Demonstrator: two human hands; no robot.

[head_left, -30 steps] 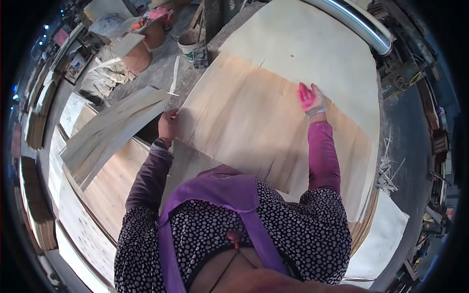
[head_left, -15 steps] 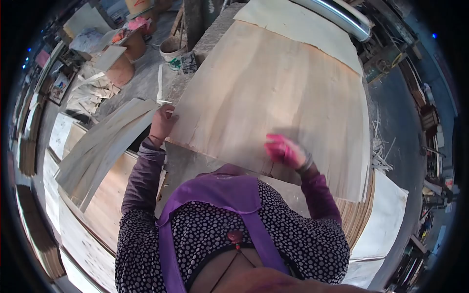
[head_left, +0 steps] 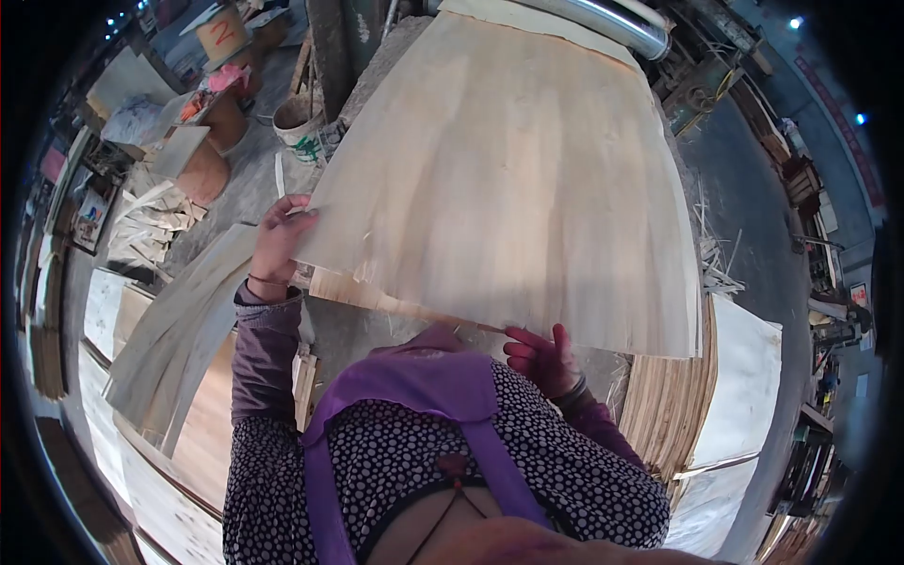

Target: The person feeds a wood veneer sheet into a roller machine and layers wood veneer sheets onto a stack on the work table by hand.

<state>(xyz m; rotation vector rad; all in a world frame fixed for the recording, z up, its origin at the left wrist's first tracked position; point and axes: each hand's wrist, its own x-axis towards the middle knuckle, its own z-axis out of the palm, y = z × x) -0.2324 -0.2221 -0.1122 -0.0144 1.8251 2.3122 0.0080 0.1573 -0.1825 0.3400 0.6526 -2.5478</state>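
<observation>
1 broad veneer sheet takes up most of what I see from here, lying ahead of both hands, its long axis running away from the person toward the metal roller at the far end. Just beyond its far edge shows a paler sheet. Off to the person's right, a stack of veneers stands edge-on near the sheet's right near corner; on the other side, a loose veneer piece slants down beside the left forearm. Across the near side goes a narrow wood strip, lying crosswise to the big sheet, from just below its left near corner to the right hand's fingertips. The left hand is the nearer to the sheet's left edge and touches it, its grip narrow with fingers bent, though I cannot tell whether it pinches the wood. The right hand is nearer the strip's right end, close to the person's body; 1 digit points up, the other fingers curl, and I cannot tell if that grip has hold of the strip.
</observation>
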